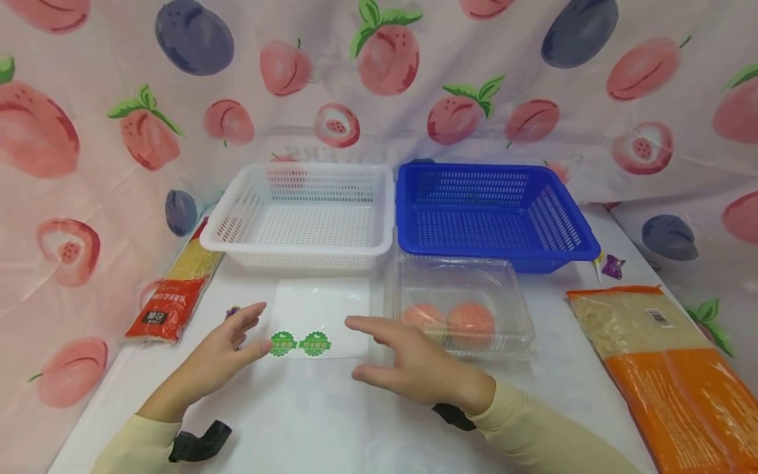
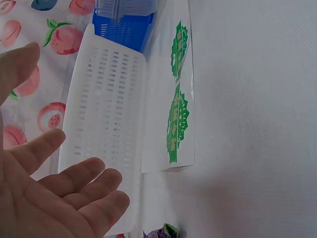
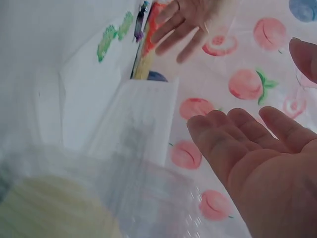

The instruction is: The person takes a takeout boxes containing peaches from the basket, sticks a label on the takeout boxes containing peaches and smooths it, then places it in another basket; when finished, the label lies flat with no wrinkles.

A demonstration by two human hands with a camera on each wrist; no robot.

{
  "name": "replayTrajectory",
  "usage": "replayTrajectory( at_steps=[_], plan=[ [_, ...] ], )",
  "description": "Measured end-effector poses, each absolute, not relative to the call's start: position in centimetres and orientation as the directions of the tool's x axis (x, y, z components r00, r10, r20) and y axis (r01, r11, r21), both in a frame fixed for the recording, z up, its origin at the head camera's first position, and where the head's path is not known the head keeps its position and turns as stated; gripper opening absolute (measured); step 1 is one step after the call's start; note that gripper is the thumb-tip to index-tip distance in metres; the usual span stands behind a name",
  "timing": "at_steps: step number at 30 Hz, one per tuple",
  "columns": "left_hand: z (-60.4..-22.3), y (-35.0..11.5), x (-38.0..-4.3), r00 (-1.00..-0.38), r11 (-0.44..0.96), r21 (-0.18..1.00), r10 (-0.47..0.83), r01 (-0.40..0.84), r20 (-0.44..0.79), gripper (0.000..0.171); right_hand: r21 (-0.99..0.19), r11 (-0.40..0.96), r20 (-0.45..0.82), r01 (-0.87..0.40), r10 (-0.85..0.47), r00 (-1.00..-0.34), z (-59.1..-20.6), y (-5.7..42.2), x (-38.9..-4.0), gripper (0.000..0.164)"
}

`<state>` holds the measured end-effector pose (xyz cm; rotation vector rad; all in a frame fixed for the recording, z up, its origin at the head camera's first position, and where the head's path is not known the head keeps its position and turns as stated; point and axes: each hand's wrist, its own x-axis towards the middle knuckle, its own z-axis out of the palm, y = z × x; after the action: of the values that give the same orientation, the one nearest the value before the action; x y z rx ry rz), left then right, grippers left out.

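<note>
My left hand (image 1: 219, 355) hovers over the table to the left of a white sheet (image 1: 322, 303), fingers relaxed and holding nothing. Two green scalloped stickers (image 1: 283, 343) with printed characters sit along the sheet's near edge. On the other side, my right hand (image 1: 414, 362) is held in the air, fingers extended and palm turned inward, also with nothing in it. Just beyond it stands a clear plastic box (image 1: 509, 286) containing two round pink speckled things (image 1: 470, 320). In the left wrist view the left fingers (image 2: 104, 213) are spread apart, near the stickers but not touching them.
A white basket (image 1: 296, 253) and a blue basket (image 1: 497, 253) stand side by side at the back. A red-and-yellow packet (image 1: 174, 296) lies left, a large orange bag (image 1: 669, 375) right. Small purple wrapped pieces lie near the left hand and at the right (image 1: 613, 266).
</note>
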<state>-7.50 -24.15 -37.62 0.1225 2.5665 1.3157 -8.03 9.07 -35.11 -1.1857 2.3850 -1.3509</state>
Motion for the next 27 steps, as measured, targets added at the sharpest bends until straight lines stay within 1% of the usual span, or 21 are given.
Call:
replayTrajectory(
  at_steps=[2,7,14,20,27],
  plan=[
    [-37.8,-24.2,-7.5,-0.962,0.587,0.808,0.192,-0.048,-0.196,0.077,-0.802,0.28,0.198,-0.528,-0.708,-0.678,-35.4,8.5,-7.9,0.059],
    [-38.1,-24.3,-7.4,-0.957,0.587,0.807,0.192,-0.066,-0.217,0.076,-0.815,0.31,0.128,-0.489,-0.727,-0.675,-36.4,7.2,-7.6,0.062],
    [-38.5,-24.5,-7.5,-0.953,0.591,0.802,0.183,-0.089,-0.241,0.071,-0.804,0.353,0.083,-0.479,-0.731,-0.678,-38.0,6.1,-7.7,0.065],
    [-38.8,-24.6,-7.6,-0.945,0.592,0.799,0.193,-0.103,-0.265,0.076,-0.793,0.403,0.022,-0.456,-0.73,-0.683,-39.3,5.4,-7.8,0.068],
    [-39.0,-24.7,-7.7,-0.934,0.59,0.799,0.213,-0.113,-0.289,0.084,-0.759,0.443,-0.008,-0.477,-0.739,-0.674,-40.0,5.1,-7.7,0.071]
  ],
)
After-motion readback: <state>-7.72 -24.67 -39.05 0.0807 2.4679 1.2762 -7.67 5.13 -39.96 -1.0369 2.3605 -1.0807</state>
